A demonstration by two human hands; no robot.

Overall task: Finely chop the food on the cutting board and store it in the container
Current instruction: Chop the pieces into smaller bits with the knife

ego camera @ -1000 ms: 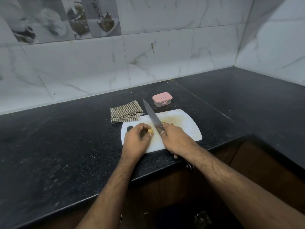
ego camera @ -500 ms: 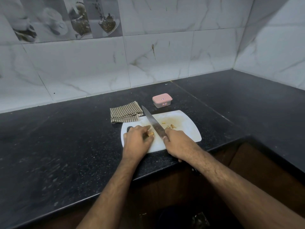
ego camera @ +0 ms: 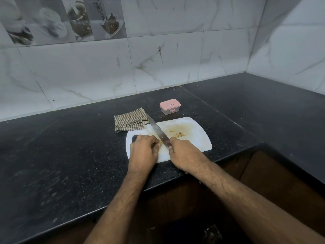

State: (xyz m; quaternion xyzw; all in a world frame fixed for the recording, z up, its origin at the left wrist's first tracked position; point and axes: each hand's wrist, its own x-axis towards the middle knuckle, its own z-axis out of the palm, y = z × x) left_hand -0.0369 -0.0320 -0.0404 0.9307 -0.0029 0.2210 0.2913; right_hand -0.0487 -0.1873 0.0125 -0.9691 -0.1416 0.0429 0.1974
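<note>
Small yellowish food bits (ego camera: 178, 134) dot the stained cutting board (ego camera: 197, 136); left hand (ego camera: 143, 152) fingers pinch a piece.

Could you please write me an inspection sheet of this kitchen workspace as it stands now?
Surface: black speckled counter, running round a corner on the right.
Job's things: white board at the counter's front edge, stained yellowish; chopped bits right of the knife; food piece under the left fingers; container behind the board, pink lid on.
Clutter: folded checked cloth at the board's back left corner.
Hands: left hand holds the food; right hand grips the knife handle.
Cables: nothing seen.
Surroundings: marble-look wall tiles, brown cabinets below.
</note>
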